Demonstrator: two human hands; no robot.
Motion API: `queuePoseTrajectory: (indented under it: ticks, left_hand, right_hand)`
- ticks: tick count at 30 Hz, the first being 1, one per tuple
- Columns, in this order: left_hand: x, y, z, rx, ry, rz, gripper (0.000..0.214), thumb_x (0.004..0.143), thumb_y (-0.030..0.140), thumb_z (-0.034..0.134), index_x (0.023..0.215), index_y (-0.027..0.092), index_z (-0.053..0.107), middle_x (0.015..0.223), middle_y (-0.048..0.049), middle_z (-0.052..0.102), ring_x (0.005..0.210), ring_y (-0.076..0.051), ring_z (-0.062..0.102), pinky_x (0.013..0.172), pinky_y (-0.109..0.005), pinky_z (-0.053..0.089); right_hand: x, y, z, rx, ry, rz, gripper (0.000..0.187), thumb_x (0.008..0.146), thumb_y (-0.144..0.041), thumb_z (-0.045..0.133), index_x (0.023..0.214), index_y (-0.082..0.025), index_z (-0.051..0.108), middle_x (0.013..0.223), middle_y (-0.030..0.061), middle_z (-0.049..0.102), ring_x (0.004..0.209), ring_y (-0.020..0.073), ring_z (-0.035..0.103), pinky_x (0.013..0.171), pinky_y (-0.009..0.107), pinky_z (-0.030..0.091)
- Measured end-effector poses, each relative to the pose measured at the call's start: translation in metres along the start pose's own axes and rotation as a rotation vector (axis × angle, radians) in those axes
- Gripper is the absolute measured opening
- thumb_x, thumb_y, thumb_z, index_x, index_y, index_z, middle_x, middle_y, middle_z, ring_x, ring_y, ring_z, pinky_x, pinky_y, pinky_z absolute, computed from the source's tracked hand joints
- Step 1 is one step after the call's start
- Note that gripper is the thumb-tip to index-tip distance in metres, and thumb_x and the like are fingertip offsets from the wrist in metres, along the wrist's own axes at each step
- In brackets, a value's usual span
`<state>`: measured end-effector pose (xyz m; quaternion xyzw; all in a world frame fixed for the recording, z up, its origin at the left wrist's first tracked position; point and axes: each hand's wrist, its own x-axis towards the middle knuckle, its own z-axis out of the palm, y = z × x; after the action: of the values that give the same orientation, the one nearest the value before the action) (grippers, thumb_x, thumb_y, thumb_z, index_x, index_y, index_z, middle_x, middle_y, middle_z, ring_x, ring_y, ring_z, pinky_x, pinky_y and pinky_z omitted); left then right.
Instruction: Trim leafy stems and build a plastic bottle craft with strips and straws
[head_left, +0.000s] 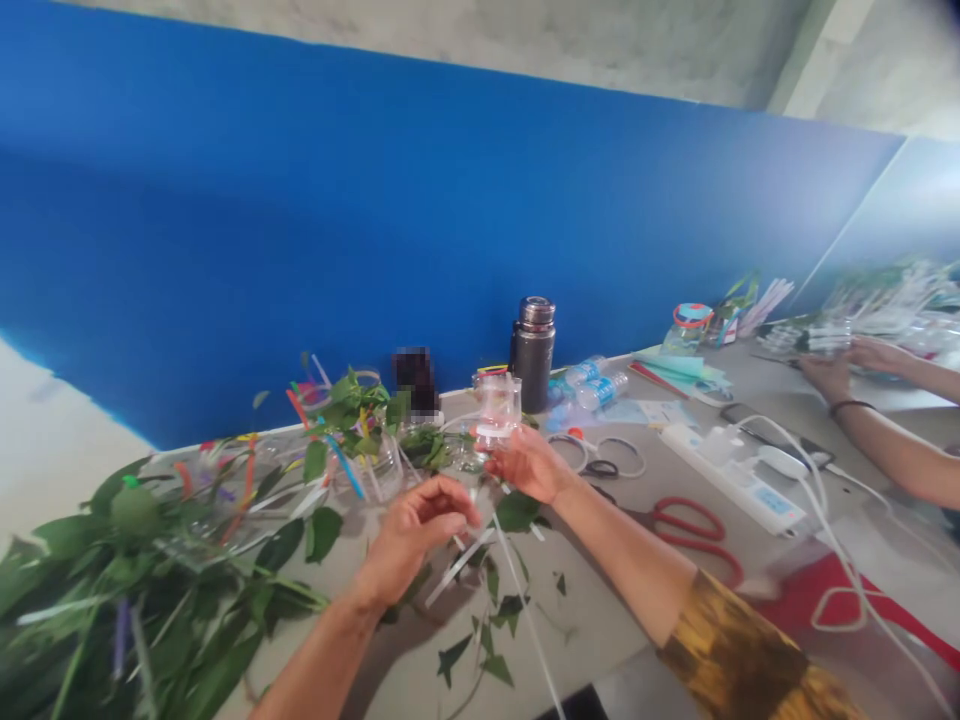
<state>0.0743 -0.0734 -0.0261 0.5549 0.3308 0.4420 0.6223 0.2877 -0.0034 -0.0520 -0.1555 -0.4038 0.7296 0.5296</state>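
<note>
My right hand (pixel 529 465) is raised above the table and grips a small clear plastic cup (pixel 496 410) from below. My left hand (pixel 420 530) is curled close to it, fingers pinched on what looks like a thin white plastic strip (pixel 459 566). Loose green leaves (pixel 495 600) lie beneath both hands. To the left sits a heap of leafy green cuttings (pixel 142 590), and beyond it a glass jar (pixel 379 465) holds leaves and coloured straws.
On the grey table (pixel 592 640) stand a dark steel flask (pixel 532 352), water bottles, a white power strip (pixel 731 478) and red-handled scissors (pixel 694 535). A co-worker's hands (pixel 829 375) work at the right. A blue wall (pixel 300 220) runs behind the table.
</note>
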Motion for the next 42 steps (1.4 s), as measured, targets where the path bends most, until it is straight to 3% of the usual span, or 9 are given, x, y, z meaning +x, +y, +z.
queuePoseTrajectory:
  ticks: [3,5,8,12,23,27,32,39,42]
  left_hand:
    - [0.002,-0.002,0.005,0.359,0.188,0.06,0.019,0.067,0.019,0.078,0.086,0.022,0.079,0.11,-0.009,0.077,0.1,-0.026,0.069,0.072,-0.028,0.054]
    - [0.005,-0.005,0.007,0.441,0.273,0.055,0.012,0.07,0.025,0.076,0.081,0.022,0.078,0.098,-0.0079,0.078,0.088,-0.025,0.069,0.063,-0.028,0.052]
    - [0.009,-0.009,0.004,0.375,0.338,0.039,0.018,0.077,0.036,0.072,0.073,0.019,0.074,0.069,-0.0039,0.071,0.061,-0.017,0.06,0.053,-0.026,0.047]
    - [0.012,-0.011,0.002,0.223,0.399,0.132,0.025,0.079,0.043,0.074,0.08,0.018,0.074,0.076,-0.0044,0.072,0.07,-0.016,0.062,0.063,-0.027,0.052]
    - [0.006,-0.021,0.013,-0.033,0.248,0.177,0.046,0.082,0.04,0.08,0.123,0.021,0.07,0.125,-0.0116,0.072,0.115,-0.028,0.067,0.091,-0.037,0.057]
    - [0.009,-0.022,0.017,0.03,0.352,0.239,0.048,0.075,0.033,0.086,0.119,0.02,0.071,0.123,-0.0108,0.074,0.118,-0.028,0.067,0.102,-0.039,0.052]
    - [0.012,-0.02,0.013,-0.194,0.352,0.202,0.05,0.076,0.037,0.085,0.121,0.021,0.069,0.124,-0.0114,0.074,0.114,-0.03,0.07,0.092,-0.042,0.057]
    - [0.008,-0.014,0.013,-0.28,0.195,0.109,0.044,0.083,0.039,0.079,0.122,0.019,0.072,0.123,-0.0136,0.075,0.112,-0.031,0.071,0.09,-0.041,0.058]
    - [0.008,-0.017,0.012,-0.316,0.164,0.099,0.045,0.084,0.039,0.079,0.123,0.019,0.071,0.12,-0.0131,0.076,0.11,-0.03,0.072,0.092,-0.041,0.057]
  right_hand:
    - [-0.001,0.005,0.004,-0.02,0.036,0.014,0.062,0.069,-0.057,0.089,0.118,-0.024,0.069,0.113,0.0068,0.076,0.09,0.0199,0.072,0.068,0.028,0.059]
    - [-0.002,0.008,0.008,-0.075,0.082,0.003,0.066,0.066,-0.056,0.091,0.119,-0.025,0.068,0.105,0.0049,0.075,0.084,0.0187,0.071,0.064,0.027,0.057]
    - [-0.003,0.013,0.014,-0.253,0.155,-0.061,0.069,0.064,-0.051,0.093,0.122,-0.024,0.066,0.103,0.0045,0.074,0.081,0.0189,0.07,0.06,0.026,0.054]
    - [-0.006,0.018,0.024,-0.547,0.238,-0.172,0.07,0.065,-0.049,0.09,0.124,-0.022,0.062,0.105,0.0059,0.074,0.088,0.023,0.07,0.07,0.032,0.056]
    - [-0.014,0.028,0.037,-0.971,0.304,-0.294,0.066,0.07,-0.041,0.085,0.127,-0.021,0.059,0.115,0.0083,0.07,0.107,0.0295,0.067,0.095,0.045,0.054]
    - [-0.017,0.036,0.039,-1.018,0.242,-0.34,0.067,0.068,-0.025,0.078,0.132,-0.022,0.058,0.127,0.0106,0.063,0.119,0.0299,0.062,0.102,0.044,0.051]
    - [-0.023,0.03,0.044,-0.788,0.065,-0.232,0.064,0.079,-0.025,0.066,0.141,-0.023,0.052,0.134,0.0104,0.063,0.116,0.0265,0.065,0.09,0.038,0.057]
    - [-0.024,0.027,0.05,-0.925,0.281,-0.285,0.055,0.071,-0.033,0.081,0.122,-0.024,0.061,0.114,0.0068,0.064,0.094,0.0221,0.063,0.07,0.031,0.054]
    - [-0.026,0.027,0.052,-0.97,0.246,-0.327,0.056,0.067,-0.029,0.084,0.119,-0.025,0.063,0.111,0.0057,0.062,0.088,0.0199,0.06,0.068,0.031,0.053]
